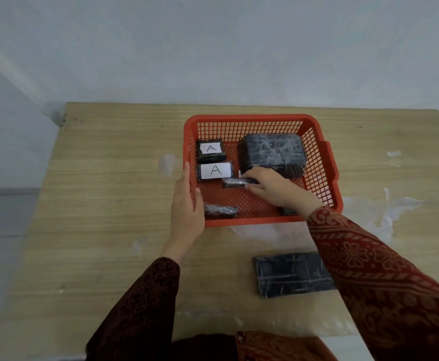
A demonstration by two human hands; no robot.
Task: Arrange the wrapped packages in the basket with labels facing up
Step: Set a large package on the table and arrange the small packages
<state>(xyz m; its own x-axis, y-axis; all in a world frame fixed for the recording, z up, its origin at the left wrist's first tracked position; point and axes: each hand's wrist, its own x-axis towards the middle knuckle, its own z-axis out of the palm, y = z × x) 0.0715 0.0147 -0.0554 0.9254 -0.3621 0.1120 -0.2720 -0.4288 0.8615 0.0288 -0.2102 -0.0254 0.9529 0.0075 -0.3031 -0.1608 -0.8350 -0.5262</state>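
A red mesh basket [325,162] stands on the wooden table. Inside at the left lie two black wrapped packages [210,151] [214,171], each with a white "A" label facing up. A large black package [273,152] fills the back right, no label showing. My right hand [273,187] reaches into the basket and grips a small dark package [235,182] in its middle. Another small package [219,211] lies at the front left, label hidden. My left hand [187,204] holds the basket's left wall. A flat black package [291,273] lies on the table in front.
The wooden table [109,204] carries pale smears and bits of clear wrap to the right of the basket. A white wall rises right behind the table. A dark object shows partly under my right wrist inside the basket.
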